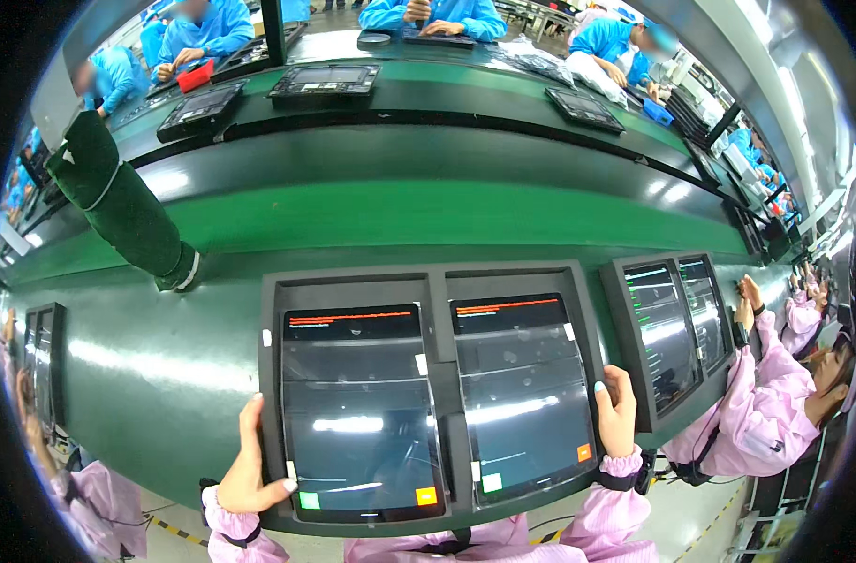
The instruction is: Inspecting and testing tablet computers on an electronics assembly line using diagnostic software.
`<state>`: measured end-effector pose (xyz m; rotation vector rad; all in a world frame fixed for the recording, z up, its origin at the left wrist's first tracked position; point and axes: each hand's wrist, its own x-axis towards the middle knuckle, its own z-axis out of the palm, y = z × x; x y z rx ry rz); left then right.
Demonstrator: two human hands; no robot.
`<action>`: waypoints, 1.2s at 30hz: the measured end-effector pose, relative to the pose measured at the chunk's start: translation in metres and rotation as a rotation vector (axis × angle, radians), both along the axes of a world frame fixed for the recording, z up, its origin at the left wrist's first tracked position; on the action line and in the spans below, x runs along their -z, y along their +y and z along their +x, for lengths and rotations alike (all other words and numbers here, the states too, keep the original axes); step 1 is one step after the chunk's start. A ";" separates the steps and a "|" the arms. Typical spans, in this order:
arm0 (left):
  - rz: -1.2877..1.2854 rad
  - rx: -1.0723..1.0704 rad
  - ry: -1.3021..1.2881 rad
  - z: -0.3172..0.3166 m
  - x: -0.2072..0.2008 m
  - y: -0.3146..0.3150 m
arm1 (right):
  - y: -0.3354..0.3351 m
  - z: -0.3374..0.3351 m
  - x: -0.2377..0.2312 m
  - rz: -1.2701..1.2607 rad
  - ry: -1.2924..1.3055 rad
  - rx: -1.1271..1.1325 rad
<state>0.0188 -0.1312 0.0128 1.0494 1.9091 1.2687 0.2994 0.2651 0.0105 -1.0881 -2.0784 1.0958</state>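
Observation:
A dark grey foam tray [437,347] with two compartments lies in front of me. Each compartment holds a tablet with its screen lit: the left tablet [357,394] and the right tablet [514,385]. Both dark screens show red lines at the top and green and orange squares near the bottom. My left hand [245,462] grips the tray's lower left side, thumb over the rim near the left tablet's corner. On the opposite side, my right hand [618,413] closes round the right edge, its thumb on the rim. The fingers beneath the tray are hidden.
Right of my tray stands another two-tablet tray [667,328], beside a co-worker in pink [761,403]. At the far left is one more tray [45,361]. A green-wrapped post [128,202] rises from the bench. Tablets [325,83] line the raised far line, with blue-clad workers behind.

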 end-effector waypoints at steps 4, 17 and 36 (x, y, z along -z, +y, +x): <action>0.079 -0.263 -0.084 0.009 -0.011 0.017 | -0.011 0.006 -0.012 0.391 -0.094 0.000; 0.075 -0.391 0.142 0.011 -0.008 0.027 | -0.094 -0.014 -0.048 0.340 0.107 -0.772; 0.071 -0.401 0.169 0.011 -0.002 0.028 | -0.072 0.006 -0.049 0.393 0.019 -0.453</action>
